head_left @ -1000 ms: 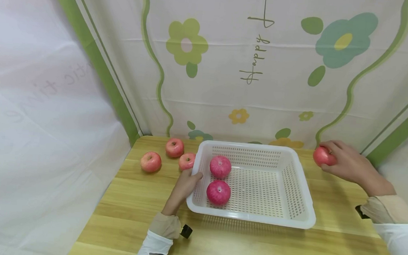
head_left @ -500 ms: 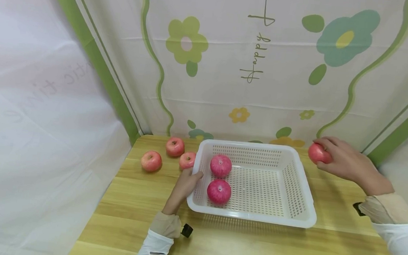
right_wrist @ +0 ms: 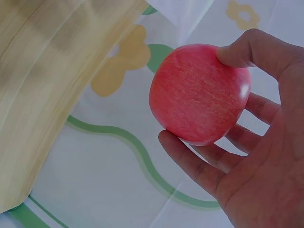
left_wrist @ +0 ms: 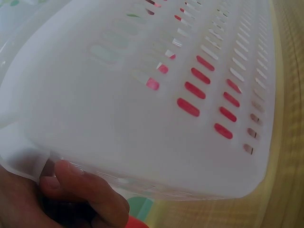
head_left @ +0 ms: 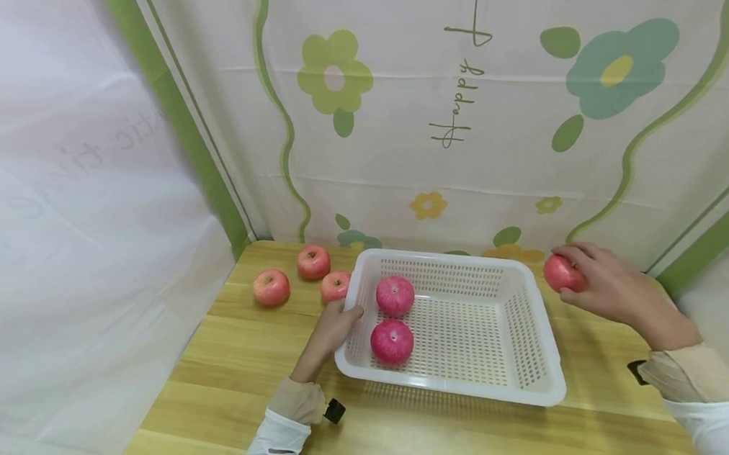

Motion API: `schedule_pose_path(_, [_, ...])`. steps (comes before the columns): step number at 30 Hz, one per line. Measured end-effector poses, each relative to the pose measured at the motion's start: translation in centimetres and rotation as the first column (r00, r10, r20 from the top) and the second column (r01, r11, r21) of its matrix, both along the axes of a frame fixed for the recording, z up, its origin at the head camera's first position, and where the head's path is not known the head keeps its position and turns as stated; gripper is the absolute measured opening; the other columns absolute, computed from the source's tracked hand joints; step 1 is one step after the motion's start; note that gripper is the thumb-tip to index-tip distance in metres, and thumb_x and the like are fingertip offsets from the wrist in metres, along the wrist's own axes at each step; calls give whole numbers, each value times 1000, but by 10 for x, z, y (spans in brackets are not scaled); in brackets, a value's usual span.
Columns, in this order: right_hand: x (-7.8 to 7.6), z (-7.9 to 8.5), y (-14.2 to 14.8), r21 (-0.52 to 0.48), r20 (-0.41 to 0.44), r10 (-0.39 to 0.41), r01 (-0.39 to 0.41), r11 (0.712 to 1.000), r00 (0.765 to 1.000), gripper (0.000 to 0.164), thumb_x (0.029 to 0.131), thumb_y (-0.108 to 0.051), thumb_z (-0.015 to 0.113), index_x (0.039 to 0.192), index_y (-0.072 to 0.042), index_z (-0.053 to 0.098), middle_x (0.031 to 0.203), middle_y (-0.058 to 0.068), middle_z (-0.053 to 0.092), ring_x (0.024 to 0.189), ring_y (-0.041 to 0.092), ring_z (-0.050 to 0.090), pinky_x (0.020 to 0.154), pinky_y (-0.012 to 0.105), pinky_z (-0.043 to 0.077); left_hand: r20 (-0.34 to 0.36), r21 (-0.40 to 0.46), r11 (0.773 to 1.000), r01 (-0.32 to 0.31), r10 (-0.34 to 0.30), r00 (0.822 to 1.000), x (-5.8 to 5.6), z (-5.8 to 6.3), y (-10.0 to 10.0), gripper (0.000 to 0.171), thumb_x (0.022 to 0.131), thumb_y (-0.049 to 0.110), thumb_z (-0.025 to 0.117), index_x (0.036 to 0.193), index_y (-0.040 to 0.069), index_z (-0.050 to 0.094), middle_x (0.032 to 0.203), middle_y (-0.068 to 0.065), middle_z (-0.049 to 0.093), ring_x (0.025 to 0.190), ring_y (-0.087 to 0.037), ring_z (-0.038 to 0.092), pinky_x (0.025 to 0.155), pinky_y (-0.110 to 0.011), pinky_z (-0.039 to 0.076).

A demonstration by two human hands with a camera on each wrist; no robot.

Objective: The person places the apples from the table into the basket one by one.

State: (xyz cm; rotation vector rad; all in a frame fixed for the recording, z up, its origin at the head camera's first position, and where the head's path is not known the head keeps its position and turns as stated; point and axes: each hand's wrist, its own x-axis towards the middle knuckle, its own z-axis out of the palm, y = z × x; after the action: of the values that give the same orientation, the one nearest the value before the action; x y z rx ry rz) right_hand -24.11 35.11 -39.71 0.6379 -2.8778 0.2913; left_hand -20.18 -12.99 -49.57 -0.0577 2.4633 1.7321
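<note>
A white perforated plastic basket (head_left: 448, 386) stands on the table with two deep-pink apples (head_left: 391, 342) at its left end. My left hand (head_left: 332, 329) grips the basket's left rim, thumb over the edge; in the left wrist view its curled fingers (left_wrist: 90, 190) show under the rim. Right of the basket, my right hand (head_left: 609, 285) holds a red apple (head_left: 562, 274) above the table. The right wrist view shows that apple (right_wrist: 199, 95) between the thumb and the fingertips.
Left of the basket, several lighter red apples (head_left: 271, 288) lie on the wooden table (head_left: 227, 389); one sits close against the basket's wall. A flower-printed white curtain (head_left: 384, 150) hangs behind the table's far edge, with another white sheet (head_left: 75, 267) at left.
My right hand has moved slightly left with the apple, closer to the basket's right rim. The left hand and the basket have stayed in place.
</note>
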Motion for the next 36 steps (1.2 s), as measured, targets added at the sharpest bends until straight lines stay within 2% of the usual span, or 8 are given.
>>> schedule_pose_path(14, [3,8,-12,-18,-24,33,-34,999,999,67,80,-21,86,140,-7,61,140,24,58,119,43,58,86,60,55,-1,9,1000,4,-4,1000,0,1,1,46,100,23,55,131,-10,64,119,-30,71,97,-37,76,77,-46,66])
schedule_pose_path(21, [1,8,-18,-30,-60,81,-82,996,995,66,77,-20,87,137,-7,62,136,24,60,116,44,59,86,60,54,-3,11,1000,8,-8,1000,0,1,0,47,100,23,55,132,-10,63,119,-31,71,98,-38,76,76,-45,66])
schedule_pose_path(36, [-1,6,-33,-50,-18,81,-82,995,997,65,79,-20,87,138,-7,62,140,21,58,118,43,58,87,60,55,0,8,1000,-2,2,1000,-1,2,1,47,99,23,55,132,-10,64,118,-29,71,98,-38,76,76,-45,66])
